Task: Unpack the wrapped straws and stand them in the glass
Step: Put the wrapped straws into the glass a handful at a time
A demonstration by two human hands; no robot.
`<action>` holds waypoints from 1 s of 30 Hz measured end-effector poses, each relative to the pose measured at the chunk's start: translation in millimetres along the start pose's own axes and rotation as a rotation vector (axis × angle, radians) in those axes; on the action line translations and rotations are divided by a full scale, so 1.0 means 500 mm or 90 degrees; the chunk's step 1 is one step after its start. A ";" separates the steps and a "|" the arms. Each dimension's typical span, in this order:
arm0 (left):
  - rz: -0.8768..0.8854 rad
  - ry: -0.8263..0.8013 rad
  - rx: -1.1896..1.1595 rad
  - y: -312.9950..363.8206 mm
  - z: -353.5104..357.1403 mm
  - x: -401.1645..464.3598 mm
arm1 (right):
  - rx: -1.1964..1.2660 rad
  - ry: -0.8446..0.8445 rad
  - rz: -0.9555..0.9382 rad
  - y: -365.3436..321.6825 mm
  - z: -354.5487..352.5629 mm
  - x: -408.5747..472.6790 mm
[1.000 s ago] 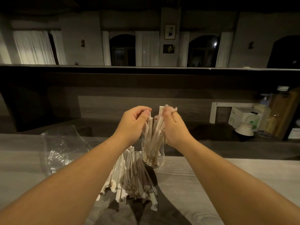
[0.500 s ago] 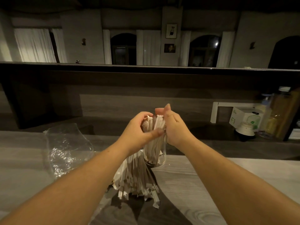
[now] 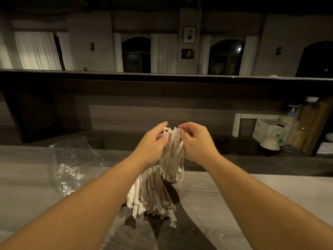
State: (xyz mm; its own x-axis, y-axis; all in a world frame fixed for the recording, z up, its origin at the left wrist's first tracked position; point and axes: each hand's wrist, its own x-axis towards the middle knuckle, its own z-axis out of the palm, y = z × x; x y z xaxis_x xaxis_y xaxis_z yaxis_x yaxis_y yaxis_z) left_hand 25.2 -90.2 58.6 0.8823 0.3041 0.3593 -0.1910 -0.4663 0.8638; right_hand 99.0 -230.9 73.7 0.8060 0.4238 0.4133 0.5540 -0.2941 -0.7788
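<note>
A clear glass (image 3: pixel 173 177) stands on the wooden counter, packed with upright paper-wrapped straws (image 3: pixel 171 152). My left hand (image 3: pixel 151 147) holds the bundle from the left, thumb on the near side and fingers curled over the tops. From the right, my right hand (image 3: pixel 197 143) has its curled fingertips at the straw tops, pinching them. A fanned heap of more wrapped straws (image 3: pixel 151 197) leans against the near left of the glass and lies partly under my left forearm.
A crumpled clear plastic wrapper (image 3: pixel 75 163) lies on the counter (image 3: pixel 270 195) to the left. Behind the counter drops a lower dark shelf. At the far right stand a white box (image 3: pixel 270 130), a small white object (image 3: pixel 269 142) and bottles (image 3: pixel 299 130).
Half a second ago both hands squeezed the bundle together in the glass. Now they have eased apart a little, and the straw tops show between them.
</note>
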 end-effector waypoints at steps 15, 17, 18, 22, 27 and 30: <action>0.012 0.136 0.028 0.027 -0.040 -0.132 | -0.018 0.048 -0.023 -0.072 -0.003 -0.123; -0.001 0.135 0.046 0.016 -0.047 -0.157 | -0.005 0.047 -0.031 -0.074 0.008 -0.146; -0.007 0.136 0.053 0.010 -0.050 -0.167 | 0.000 0.040 -0.033 -0.074 0.014 -0.156; -0.045 0.150 0.089 -0.020 -0.067 -0.205 | -0.012 0.001 0.002 -0.060 0.052 -0.187; -0.127 0.177 0.164 -0.062 -0.087 -0.221 | -0.031 -0.051 0.037 -0.042 0.096 -0.205; -0.182 0.176 0.168 -0.092 -0.098 -0.214 | -0.043 -0.068 0.044 -0.041 0.121 -0.199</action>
State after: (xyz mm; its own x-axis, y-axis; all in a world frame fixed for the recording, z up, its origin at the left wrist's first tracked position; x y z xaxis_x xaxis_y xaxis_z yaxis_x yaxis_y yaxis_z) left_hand -81.7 -60.8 -2.1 0.7290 0.6440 0.2320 0.1904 -0.5163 0.8350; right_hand -5.3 -215.2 19.9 0.8178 0.4884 0.3044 0.5139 -0.3815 -0.7684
